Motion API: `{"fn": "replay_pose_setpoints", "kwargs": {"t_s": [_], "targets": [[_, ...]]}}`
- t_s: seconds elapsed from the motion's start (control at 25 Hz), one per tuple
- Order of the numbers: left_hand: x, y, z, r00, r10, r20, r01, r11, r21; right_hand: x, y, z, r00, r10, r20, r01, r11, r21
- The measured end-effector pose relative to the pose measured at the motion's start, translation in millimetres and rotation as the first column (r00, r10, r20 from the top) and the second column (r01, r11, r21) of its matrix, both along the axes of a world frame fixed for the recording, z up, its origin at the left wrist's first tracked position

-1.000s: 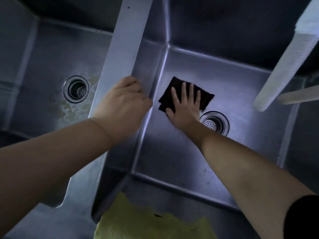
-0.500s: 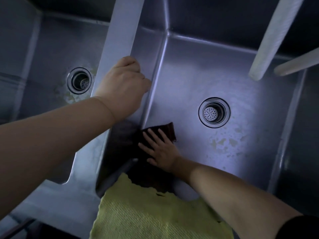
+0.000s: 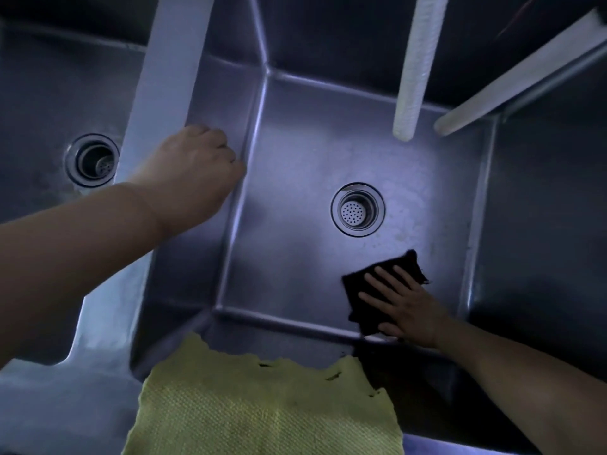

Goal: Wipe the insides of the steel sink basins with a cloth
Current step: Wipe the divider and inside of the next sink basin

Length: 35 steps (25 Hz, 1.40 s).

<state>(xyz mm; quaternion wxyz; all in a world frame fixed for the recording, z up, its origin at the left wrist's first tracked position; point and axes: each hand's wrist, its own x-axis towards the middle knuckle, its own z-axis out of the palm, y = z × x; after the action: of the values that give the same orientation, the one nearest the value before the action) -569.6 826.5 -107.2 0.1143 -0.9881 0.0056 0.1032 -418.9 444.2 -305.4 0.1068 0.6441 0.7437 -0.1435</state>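
Two steel basins in view: right basin [image 3: 295, 152] fills most of the frame, left basin [image 3: 49, 93] at the left edge, divider rim [image 3: 164, 70] between them. Yellow-green cloth [image 3: 262, 408] draped over the near rim of the right basin, ragged far edge. Left arm comes in from the left, left hand [image 3: 193, 169] sits on the divider with fingers curled over its edge into the right basin, gripping it. Right arm reaches in from the near right, right hand [image 3: 407, 307] flat, fingers straight and spread, pressing the dark cloth [image 3: 377, 277] onto the basin floor at the near right corner, just near-right of the drain. White hose [image 3: 414, 60] hangs over the far side of the right basin, a second pale tube [image 3: 519, 77] angles in from the far right. Right drain [image 3: 357, 210] has a perforated strainer; left drain [image 3: 92, 159] likewise. No readable labels or writing.
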Motion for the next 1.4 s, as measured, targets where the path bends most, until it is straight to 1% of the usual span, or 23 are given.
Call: {"fn": "replay_pose_setpoints", "kwargs": {"t_s": [0.08,0.16,0.2,0.28,0.4,0.44,0.48,0.52,0.6,0.64,0.72,0.8,0.88,0.96,1.08,1.16,1.24,1.32,1.4], "targets": [[-0.3,1.6,-1.1,1.000,0.025,-0.002,-0.025,1.000,-0.015,-11.5,12.3,-0.4,0.998,-0.066,-0.004,0.066,0.998,-0.013],[-2.2,4.9,-4.5,1.000,0.021,-0.015,-0.022,1.000,-0.023,-30.4,42.6,-3.9,0.991,-0.125,-0.040,0.126,0.992,0.016],[-2.6,4.9,-5.3,0.999,0.016,-0.049,-0.017,1.000,-0.014,-39.2,62.3,-6.6,0.988,-0.147,-0.054,0.150,0.988,0.042],[-0.3,3.1,-6.9,0.984,-0.035,-0.173,0.038,0.999,0.013,-54.3,104.6,-12.2,0.976,-0.207,-0.065,0.213,0.973,0.093],[3.7,-3.6,-3.6,0.950,-0.098,-0.296,0.120,0.991,0.058,-74.8,146.6,-12.6,0.936,-0.345,-0.068,0.350,0.933,0.081],[5.6,-6.5,-6.9,0.944,-0.087,-0.319,0.122,0.988,0.093,-77.4,150.1,-12.6,0.929,-0.365,-0.065,0.370,0.925,0.086],[8.0,-12.4,-12.8,0.939,-0.040,-0.343,0.087,0.989,0.123,-76.9,149.1,-13.5,0.930,-0.359,-0.072,0.365,0.925,0.102],[11.0,-22.8,-19.2,0.920,0.039,-0.389,0.013,0.992,0.129,-73.1,144.4,-14.8,0.938,-0.337,-0.084,0.345,0.930,0.124],[16.6,-53.4,-41.6,0.865,0.184,-0.467,-0.187,0.981,0.041,-60.0,126.1,-18.4,0.949,-0.299,-0.103,0.313,0.936,0.160],[16.8,-71.5,-58.3,0.838,0.225,-0.497,-0.269,0.963,-0.017,-52.6,113.8,-19.6,0.947,-0.303,-0.105,0.318,0.933,0.171],[13.0,-98.2,-91.4,0.810,0.273,-0.518,-0.378,0.920,-0.105,-35.2,88.3,-20.1,0.929,-0.358,-0.090,0.369,0.913,0.172],[6.0,-110.7,-117.8,0.766,0.322,-0.556,-0.451,0.886,-0.108,-14.9,65.8,-19.8,0.889,-0.452,-0.070,0.457,0.874,0.165],[-0.6,-114.2,-135.0,0.714,0.354,-0.605,-0.483,0.873,-0.059,6.0,53.1,-19.0,0.826,-0.563,-0.039,0.561,0.813,0.154],[-6.4,-116.3,-146.3,0.685,0.381,-0.621,-0.518,0.854,-0.048,23.5,54.4,-19.1,0.758,-0.652,-0.008,0.645,0.748,0.156],[-10.7,-121.4,-153.4,0.688,0.397,-0.608,-0.556,0.827,-0.090,48.7,76.6,-20.8,0.646,-0.762,0.040,0.746,0.641,0.180],[-10.3,-123.1,-156.0,0.694,0.400,-0.599,-0.562,0.821,-0.103,66.5,105.7,-24.6,0.531,-0.845,0.070,0.818,0.532,0.218],[-10.4,-122.3,-157.7,0.699,0.393,-0.597,-0.558,0.823,-0.111,81.8,141.9,-26.5,0.433,-0.900,0.051,0.872,0.433,0.231],[-10.8,-120.1,-158.4,0.701,0.389,-0.598,-0.556,0.823,-0.116,91.2,178.4,-29.5,0.396,-0.918,0.027,0.894,0.392,0.216],[-12.1,-118.6,-160.1,0.710,0.380,-0.593,-0.548,0.827,-0.127,91.6,210.6,-30.7,0.402,-0.916,0.005,0.899,0.396,0.187]]}}
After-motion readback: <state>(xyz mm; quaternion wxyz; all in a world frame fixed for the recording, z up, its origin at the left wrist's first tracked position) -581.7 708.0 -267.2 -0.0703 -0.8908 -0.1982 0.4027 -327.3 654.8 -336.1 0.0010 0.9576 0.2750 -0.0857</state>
